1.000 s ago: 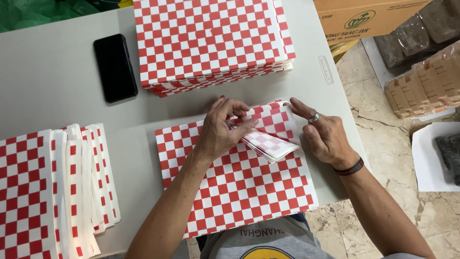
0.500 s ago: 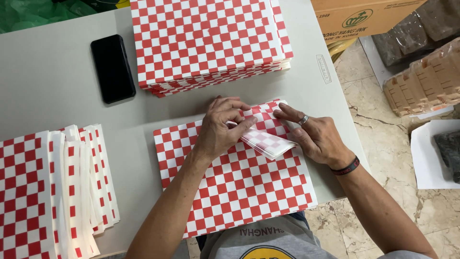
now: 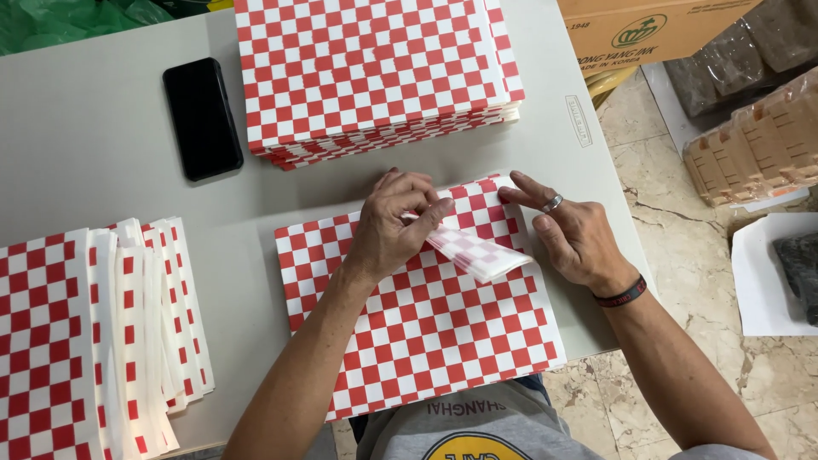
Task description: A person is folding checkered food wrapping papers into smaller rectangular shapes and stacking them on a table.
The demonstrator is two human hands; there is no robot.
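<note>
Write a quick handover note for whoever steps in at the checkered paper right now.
Left hand: fingers pressing a folded corner of the top checkered sheet, pinching the folded flap.
Right hand: flat on the sheet's far right corner, fingertips by the fold, holding nothing.
Sheet lies on the grey table in front of the person. Flat stack of sheets sits beyond it; a pile of folded pieces sits at the left; a black phone lies beside the stack.
Done: one corner folded over.
Left: the rest of this sheet is unfolded, and the stack is untouched.
</note>
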